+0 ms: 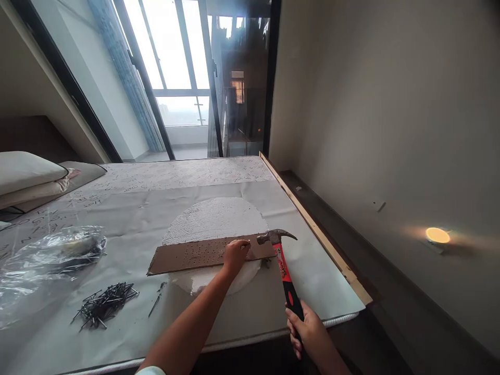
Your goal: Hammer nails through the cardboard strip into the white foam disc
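Observation:
My left hand [236,256] rests on a long brown board [172,259], its fingertips pinched together on what looks like a nail, mostly hidden. Rows of small nail heads or holes dot the middle of the board. My right hand [307,330] grips the black lower handle of a claw hammer [283,268] with red on its shaft. The hammer's head is over the board's right end, just right of my left fingers. Under the board lies a round white foam-like disc [219,216]. A heap of dark nails [105,304] sits at the left front.
Clear plastic wrapping [50,268] lies left on the grey sheet [128,213] covering the bed. A few loose nails [156,301] lie near the board's left end. A wooden rail [308,216] runs along the right edge. Pillows [29,177] are stacked at the far left.

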Available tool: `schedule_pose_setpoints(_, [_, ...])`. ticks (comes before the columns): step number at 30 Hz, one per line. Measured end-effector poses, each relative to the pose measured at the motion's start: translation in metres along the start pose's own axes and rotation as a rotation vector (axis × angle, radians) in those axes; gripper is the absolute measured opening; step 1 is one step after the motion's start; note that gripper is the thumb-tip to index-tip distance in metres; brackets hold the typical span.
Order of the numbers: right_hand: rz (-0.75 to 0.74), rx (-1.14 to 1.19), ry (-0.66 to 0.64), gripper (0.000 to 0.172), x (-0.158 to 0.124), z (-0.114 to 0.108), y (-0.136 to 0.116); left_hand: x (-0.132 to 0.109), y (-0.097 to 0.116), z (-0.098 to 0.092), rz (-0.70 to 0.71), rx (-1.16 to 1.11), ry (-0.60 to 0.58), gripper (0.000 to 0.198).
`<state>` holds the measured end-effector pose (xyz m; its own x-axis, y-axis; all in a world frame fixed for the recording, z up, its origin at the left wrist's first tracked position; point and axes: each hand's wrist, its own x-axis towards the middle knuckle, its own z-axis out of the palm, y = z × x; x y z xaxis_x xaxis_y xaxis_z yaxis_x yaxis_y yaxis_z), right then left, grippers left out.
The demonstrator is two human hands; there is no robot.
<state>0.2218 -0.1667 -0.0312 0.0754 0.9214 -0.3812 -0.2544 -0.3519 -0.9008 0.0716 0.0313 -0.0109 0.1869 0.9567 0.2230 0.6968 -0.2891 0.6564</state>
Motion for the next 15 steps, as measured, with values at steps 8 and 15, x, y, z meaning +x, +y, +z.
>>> schedule_pose_setpoints(8, [0.01, -0.015, -0.012, 0.045, 0.0004, 0.0015, 0.0053, 0.0005, 0.0, 0.0039, 0.016, 0.046, 0.008, 0.018])
schedule_pose_setpoints(15, [0.006, -0.044, -0.007, 0.046, 0.0019, 0.0006, 0.0089, 0.0005, 0.0003, 0.0086, 0.012, 0.107, -0.007, 0.018])
